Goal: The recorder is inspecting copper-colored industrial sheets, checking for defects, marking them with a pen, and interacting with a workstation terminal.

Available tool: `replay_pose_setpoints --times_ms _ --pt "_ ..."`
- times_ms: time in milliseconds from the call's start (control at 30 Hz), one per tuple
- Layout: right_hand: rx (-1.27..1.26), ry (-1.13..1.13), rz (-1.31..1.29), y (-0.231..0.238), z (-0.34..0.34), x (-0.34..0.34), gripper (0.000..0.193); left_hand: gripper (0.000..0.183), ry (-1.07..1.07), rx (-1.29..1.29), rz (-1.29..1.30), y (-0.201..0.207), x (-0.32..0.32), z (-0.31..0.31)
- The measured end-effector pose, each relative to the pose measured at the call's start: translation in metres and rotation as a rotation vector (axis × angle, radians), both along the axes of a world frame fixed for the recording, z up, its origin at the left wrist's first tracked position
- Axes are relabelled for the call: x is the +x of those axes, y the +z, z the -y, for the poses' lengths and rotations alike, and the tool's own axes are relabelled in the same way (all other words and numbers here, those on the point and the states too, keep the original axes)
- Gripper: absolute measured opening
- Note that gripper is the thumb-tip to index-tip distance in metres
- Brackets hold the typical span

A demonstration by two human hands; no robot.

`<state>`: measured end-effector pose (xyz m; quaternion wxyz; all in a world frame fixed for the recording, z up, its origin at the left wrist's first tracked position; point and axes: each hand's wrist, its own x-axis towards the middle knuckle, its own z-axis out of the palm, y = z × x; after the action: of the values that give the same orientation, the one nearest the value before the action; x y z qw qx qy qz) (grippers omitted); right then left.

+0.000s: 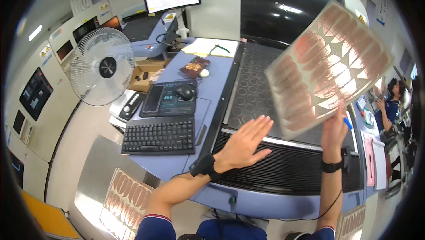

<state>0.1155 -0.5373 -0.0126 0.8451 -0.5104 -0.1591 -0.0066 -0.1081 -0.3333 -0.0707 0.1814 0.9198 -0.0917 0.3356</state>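
My right hand (pixel 334 129) grips the lower edge of a large thin sheet (pixel 327 69) covered in rows of brownish oval cut-outs. A small blue item shows beside its fingers. The sheet is raised and tilted above the machine bed, and its edges are slightly blurred. My left hand (pixel 245 144) hovers flat above the ribbed black front of the machine, fingers stretched out and nothing in them. It is apart from the sheet. Beneath the sheet lies the dark machine bed (pixel 252 85), patterned with circles.
Left of the bed, a blue worktop holds a keyboard (pixel 158 135), a mouse (pixel 185 91), a phone (pixel 153 98) and green-handled pliers (pixel 219 49). A fan (pixel 104 65) stands further left. More patterned sheets (pixel 126 204) lie at lower left. Another person (pixel 389 102) works at far right.
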Motion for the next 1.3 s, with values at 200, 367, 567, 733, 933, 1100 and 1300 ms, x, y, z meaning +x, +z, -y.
replay_pose_setpoints --times_ms 200,367,567,733,933,1100,1300 --pt "-0.487 0.729 -0.306 -0.047 0.007 -0.035 0.036 0.076 0.235 -0.117 -0.199 -0.021 0.010 -0.035" --pt "-1.085 0.436 0.633 -0.030 0.010 -0.044 0.043 0.073 0.311 0.076 -0.394 -0.053 0.006 -0.049" --pt "-1.318 0.180 0.874 -0.093 0.012 -0.013 0.052 0.070 0.321 0.002 -0.444 -0.041 0.004 -0.042" --pt "-1.379 0.284 0.859 -0.080 0.023 -0.038 0.051 0.069 0.344 0.093 -0.515 -0.024 -0.012 -0.026" --pt "-1.406 0.314 0.899 -0.077 0.016 -0.043 0.055 0.064 0.385 0.017 -0.526 -0.020 -0.012 -0.033" --pt "-1.273 0.337 0.921 -0.081 0.012 -0.044 0.055 0.061 0.451 -0.007 -0.559 0.001 -0.034 -0.029" --pt "-1.332 0.309 0.875 -0.085 0.027 -0.037 0.055 0.057 0.858 -0.042 -0.157 0.034 -0.120 -0.021"
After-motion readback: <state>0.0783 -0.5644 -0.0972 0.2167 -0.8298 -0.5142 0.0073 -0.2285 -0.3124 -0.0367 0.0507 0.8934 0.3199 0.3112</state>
